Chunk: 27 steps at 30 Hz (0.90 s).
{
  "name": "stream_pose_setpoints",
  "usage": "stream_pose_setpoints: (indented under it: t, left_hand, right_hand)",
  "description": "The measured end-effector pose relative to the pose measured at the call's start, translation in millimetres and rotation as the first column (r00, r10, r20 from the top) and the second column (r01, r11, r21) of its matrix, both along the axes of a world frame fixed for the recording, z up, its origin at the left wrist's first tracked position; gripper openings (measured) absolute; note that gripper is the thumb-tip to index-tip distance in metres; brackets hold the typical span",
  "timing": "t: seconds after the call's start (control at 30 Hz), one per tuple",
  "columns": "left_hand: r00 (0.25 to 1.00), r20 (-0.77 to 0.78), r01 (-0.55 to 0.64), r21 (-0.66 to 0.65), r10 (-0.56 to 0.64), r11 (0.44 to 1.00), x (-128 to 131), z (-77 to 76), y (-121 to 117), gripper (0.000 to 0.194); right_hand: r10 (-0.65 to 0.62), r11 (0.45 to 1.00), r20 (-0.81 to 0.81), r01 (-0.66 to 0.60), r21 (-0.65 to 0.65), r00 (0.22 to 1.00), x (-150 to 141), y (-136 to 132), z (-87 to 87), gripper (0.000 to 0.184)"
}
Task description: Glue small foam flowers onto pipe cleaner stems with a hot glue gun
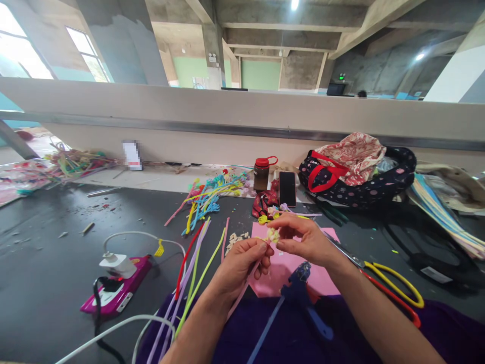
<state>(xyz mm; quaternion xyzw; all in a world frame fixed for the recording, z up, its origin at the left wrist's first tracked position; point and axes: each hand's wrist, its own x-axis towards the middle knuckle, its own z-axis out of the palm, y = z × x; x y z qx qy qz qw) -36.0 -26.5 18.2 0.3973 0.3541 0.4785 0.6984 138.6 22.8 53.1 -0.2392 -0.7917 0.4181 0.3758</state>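
Pinched in my left hand is a pink pipe cleaner, its lower end running down past my wrist. A small pale yellow pipe-cleaner flower sits at its top. My right hand curls its thumb and fingers around that flower from the right. Both hands are over a pink sheet. Just below them lies a blue glue gun with a glue stick out of its back. Scissors with yellow and red handles lie partly behind my right forearm.
Loose pipe cleaners lie left of my hands, with a coloured bundle farther back. A magenta power strip with cables is at left. Behind stand a bottle, a phone and a dark patterned bag.
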Motion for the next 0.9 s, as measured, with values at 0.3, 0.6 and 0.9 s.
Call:
stream_pose_setpoints:
  t: [0.3, 0.6, 0.9]
  left_hand:
    - [1.0, -0.006, -0.004, -0.018, 0.004, 1.0, 0, 0.0, 0, 0.023]
    - [0.991, 0.047, -0.124, -0.049, 0.127, 0.991, -3, 0.8, 0, 0.021]
    - [0.978, 0.209, -0.012, -0.022, 0.016, 1.0, -12, -1.8, -5, 0.026]
  right_hand:
    - [0.001, 1.0, -0.005, -0.001, 0.027, 1.0, 0, 1, -1.1, 0.026]
    - [0.02, 0.996, -0.083, -0.027, -0.088, 0.996, 1, 4, -3.7, 0.035]
    - [0.022, 0.979, -0.072, -0.036, -0.203, 0.997, 0, 2, -8.4, 0.033]
